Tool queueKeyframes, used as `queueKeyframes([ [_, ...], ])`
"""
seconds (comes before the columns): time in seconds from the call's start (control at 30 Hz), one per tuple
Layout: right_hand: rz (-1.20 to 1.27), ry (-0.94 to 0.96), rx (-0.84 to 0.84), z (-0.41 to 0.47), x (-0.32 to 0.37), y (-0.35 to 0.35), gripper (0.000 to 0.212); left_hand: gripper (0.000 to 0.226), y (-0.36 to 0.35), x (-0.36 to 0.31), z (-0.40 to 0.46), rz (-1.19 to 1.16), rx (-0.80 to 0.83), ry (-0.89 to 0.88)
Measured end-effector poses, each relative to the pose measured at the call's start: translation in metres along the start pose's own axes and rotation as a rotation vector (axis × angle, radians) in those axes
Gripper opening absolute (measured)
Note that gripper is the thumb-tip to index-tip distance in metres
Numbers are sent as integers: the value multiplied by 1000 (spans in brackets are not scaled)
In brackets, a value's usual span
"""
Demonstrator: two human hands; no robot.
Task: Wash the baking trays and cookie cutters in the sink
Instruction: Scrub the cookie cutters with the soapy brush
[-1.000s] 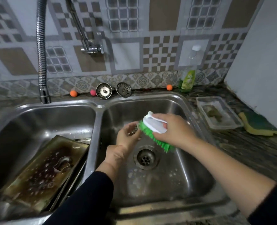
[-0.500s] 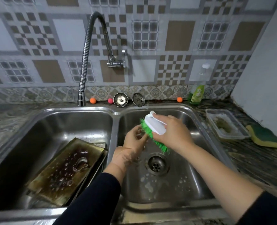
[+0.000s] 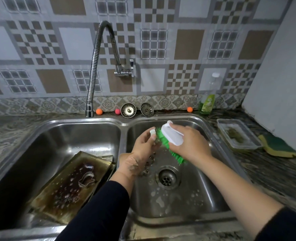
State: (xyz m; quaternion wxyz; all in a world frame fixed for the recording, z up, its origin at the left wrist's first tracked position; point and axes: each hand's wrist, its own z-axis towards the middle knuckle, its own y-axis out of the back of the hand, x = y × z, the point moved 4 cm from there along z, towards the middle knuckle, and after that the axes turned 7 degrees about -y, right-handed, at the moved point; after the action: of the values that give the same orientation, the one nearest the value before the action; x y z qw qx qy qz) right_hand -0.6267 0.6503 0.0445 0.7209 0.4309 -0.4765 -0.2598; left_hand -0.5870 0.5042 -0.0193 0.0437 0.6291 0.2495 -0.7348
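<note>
Over the right sink basin (image 3: 204, 197), my left hand (image 3: 140, 150) pinches a small metal cookie cutter (image 3: 152, 133). My right hand (image 3: 189, 143) grips a scrub brush (image 3: 169, 136) with a white handle and green bristles, and the bristles press against the cutter. In the left basin (image 3: 57, 136) a stained, browned baking tray (image 3: 69, 185) leans at a slant on another tray beneath it. A second metal cookie cutter (image 3: 86, 179) lies on the top tray among soap bubbles.
A flexible tap (image 3: 95, 70) curves over the left basin. Two sink strainers (image 3: 128, 110), small orange and pink balls and a detergent bottle (image 3: 207, 100) line the back ledge. A clear plastic container (image 3: 237, 134) and a yellow-green sponge (image 3: 277, 146) lie on the right counter.
The camera has tilted up and drawn back, so more wall and tap show. Both hands stay together over the right basin, with the brush working against the cutter.
</note>
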Motion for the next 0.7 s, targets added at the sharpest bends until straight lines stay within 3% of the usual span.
queueKeyframes([
  [0.13, -59, 31, -10, -3, 10, -2, 66, 27, -2, -3, 1, -3, 56, 9],
  [0.27, -176, 99, 109, -3, 23, -7, 64, 29, 14, 2, -1, -10, -23, 35],
  [0.37, -201, 88, 80, 3, 29, -7, 65, 25, 16, -1, -5, 5, 21, 15],
  [0.53, -199, 138, 195, 3, 48, -19, 67, 27, 37, -11, -8, -23, -114, 18],
  [0.7, -327, 118, 58, 10, 58, -26, 65, 28, 40, -19, -17, 165, 4, -18],
])
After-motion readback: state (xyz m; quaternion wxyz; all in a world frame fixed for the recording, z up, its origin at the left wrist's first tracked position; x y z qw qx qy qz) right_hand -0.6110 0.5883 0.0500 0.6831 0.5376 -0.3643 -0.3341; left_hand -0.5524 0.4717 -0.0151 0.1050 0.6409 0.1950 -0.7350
